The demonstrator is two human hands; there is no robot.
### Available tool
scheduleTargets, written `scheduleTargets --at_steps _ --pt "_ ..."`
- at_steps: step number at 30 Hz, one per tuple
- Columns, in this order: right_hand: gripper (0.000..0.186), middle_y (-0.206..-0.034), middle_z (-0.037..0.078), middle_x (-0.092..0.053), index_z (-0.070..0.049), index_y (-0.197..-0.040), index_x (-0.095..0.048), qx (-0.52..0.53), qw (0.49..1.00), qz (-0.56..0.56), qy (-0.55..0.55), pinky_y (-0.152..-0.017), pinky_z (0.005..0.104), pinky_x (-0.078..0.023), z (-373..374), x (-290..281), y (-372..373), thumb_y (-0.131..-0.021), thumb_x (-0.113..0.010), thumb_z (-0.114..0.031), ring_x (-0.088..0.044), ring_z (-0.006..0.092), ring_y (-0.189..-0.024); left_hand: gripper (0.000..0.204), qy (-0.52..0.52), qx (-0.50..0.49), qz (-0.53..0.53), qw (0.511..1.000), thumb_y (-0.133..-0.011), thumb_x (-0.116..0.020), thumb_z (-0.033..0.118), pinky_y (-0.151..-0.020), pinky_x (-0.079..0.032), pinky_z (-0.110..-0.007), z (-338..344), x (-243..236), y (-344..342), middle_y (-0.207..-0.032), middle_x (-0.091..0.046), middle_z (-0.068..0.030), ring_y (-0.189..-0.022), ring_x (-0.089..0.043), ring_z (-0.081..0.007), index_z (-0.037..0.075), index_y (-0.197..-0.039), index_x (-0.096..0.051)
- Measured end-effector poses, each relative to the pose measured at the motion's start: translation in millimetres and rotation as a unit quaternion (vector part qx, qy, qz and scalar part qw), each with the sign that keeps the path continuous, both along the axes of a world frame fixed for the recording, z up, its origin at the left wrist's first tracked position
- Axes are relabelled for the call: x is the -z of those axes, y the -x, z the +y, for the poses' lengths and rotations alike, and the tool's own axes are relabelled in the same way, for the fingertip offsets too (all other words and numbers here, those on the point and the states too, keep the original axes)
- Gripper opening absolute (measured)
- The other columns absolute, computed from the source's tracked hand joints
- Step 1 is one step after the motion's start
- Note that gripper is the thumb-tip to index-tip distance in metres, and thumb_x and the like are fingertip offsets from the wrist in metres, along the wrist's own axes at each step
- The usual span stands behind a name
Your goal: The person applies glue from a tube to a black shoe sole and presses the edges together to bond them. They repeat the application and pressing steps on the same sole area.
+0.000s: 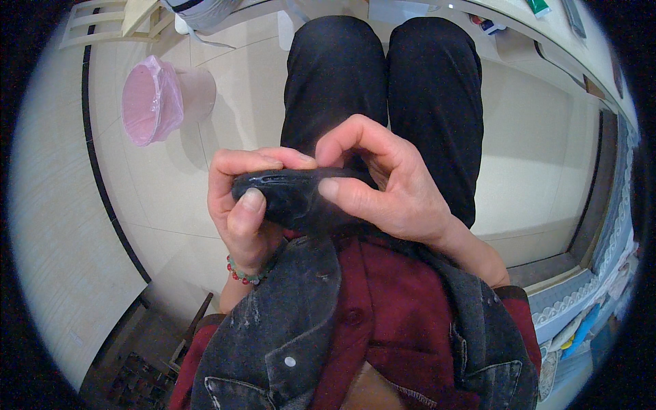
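In front of my lap I hold a small, dark black thing (pixel 290 205) with a soft-looking body and a glossy strip along its upper edge. Its kind is unclear, though a pouch or folded cloth fits its look. My left hand (pixel 239 195) grips its left end, thumb on the near face and fingers over the top. At its right part, the thumb and bent fingers of my right hand (pixel 393 181) pinch the edge; my fingers hide part of it there. A beaded bracelet (pixel 244 273) circles my left wrist.
To the left on the tiled floor (pixel 239 89) stands a pink bin (pixel 198 89) lined with a pink bag. A white table edge (pixel 547 41) curves across the upper right. A pale wooden chair (pixel 140 20) is at upper left, and lace-trimmed cloth (pixel 567 301) at right.
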State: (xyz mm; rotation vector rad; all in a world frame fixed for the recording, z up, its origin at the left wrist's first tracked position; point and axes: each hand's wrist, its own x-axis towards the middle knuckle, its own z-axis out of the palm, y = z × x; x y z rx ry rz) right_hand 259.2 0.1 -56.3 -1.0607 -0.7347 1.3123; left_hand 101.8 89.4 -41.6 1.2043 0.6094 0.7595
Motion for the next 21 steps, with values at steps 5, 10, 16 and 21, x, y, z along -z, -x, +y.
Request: scheduleTargets --at_steps 5,10,16,21 --pt "0.023 -0.095 0.000 -0.056 -0.003 -0.101 -0.056 0.004 1.000 -0.003 -0.006 -0.080 0.0225 -0.042 0.4 0.9 0.3 -0.081 -0.067 -0.005 -0.052 0.0076 -0.088 0.034 0.003 -0.003 0.001 1.000 -0.085 -0.055 0.026 -0.077 -0.054 -0.036 0.1 0.7 0.4 -0.096 -0.062 -0.0275 -0.084 -0.063 -0.0261 -0.003 -0.102 -0.047" --pt "0.023 -0.095 0.000 -0.056 -0.003 -0.101 -0.056 0.002 1.000 -0.006 -0.004 -0.080 0.0225 -0.042 0.5 0.8 0.6 -0.082 -0.067 -0.006 -0.052 0.0075 -0.089 0.035 0.014 -0.007 0.001 1.000 -0.085 -0.055 0.027 -0.076 -0.054 -0.037 -0.4 0.3 -0.2 -0.096 -0.062 -0.0274 -0.083 -0.063 -0.0263 -0.003 -0.101 -0.047" --pt "0.024 -0.097 0.001 -0.056 -0.003 -0.104 -0.055 -0.007 1.000 0.004 0.011 -0.083 0.0236 -0.043 -1.2 0.7 -0.7 -0.083 -0.066 -0.007 -0.053 0.0086 -0.091 0.036 0.009 -0.020 0.018 1.000 -0.085 -0.056 0.029 -0.076 -0.054 -0.037 0.0 1.1 -1.3 -0.095 -0.062 -0.0271 -0.083 -0.064 -0.0265 -0.003 -0.100 -0.047" --pt "0.026 -0.100 0.002 -0.056 -0.002 -0.106 -0.055 -0.009 1.000 0.002 -0.002 -0.085 0.0240 -0.042 -1.8 3.5 -1.5 -0.083 -0.065 -0.007 -0.052 0.0092 -0.094 0.035 0.013 -0.026 0.022 0.999 -0.084 -0.056 0.028 -0.077 -0.054 -0.037 -0.6 1.6 -0.9 -0.095 -0.062 -0.0270 -0.083 -0.064 -0.0268 -0.003 -0.100 -0.048"
